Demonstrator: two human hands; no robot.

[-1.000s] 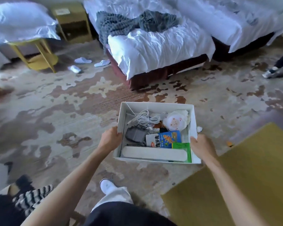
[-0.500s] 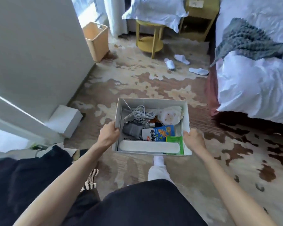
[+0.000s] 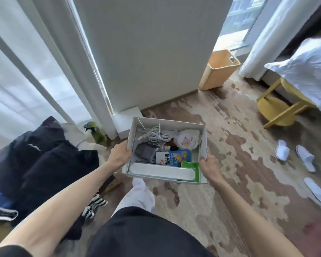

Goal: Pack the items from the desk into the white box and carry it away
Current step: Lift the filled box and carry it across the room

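Observation:
I carry the white box (image 3: 202, 143) in front of me above the carpet. My left hand (image 3: 119, 154) grips its left wall and my right hand (image 3: 209, 168) grips its right front corner. Inside lie a white cable (image 3: 154, 136), a grey adapter (image 3: 144, 152), a round white pack with a cartoon face (image 3: 186, 142), a blue packet (image 3: 174, 157), a green packet (image 3: 191, 166) and a long white bar (image 3: 161, 170).
A white wall panel (image 3: 152, 52) stands straight ahead with a small white box (image 3: 127, 118) at its foot. A tan bin (image 3: 219, 69) and yellow stool (image 3: 278, 106) are at right, white slippers (image 3: 293, 156) on the carpet. Dark bags (image 3: 35, 164) lie at left.
I have turned left with the box in both hands. The beds have swung out of view and the wall panel and bin are now ahead. My grip on the box is unchanged.

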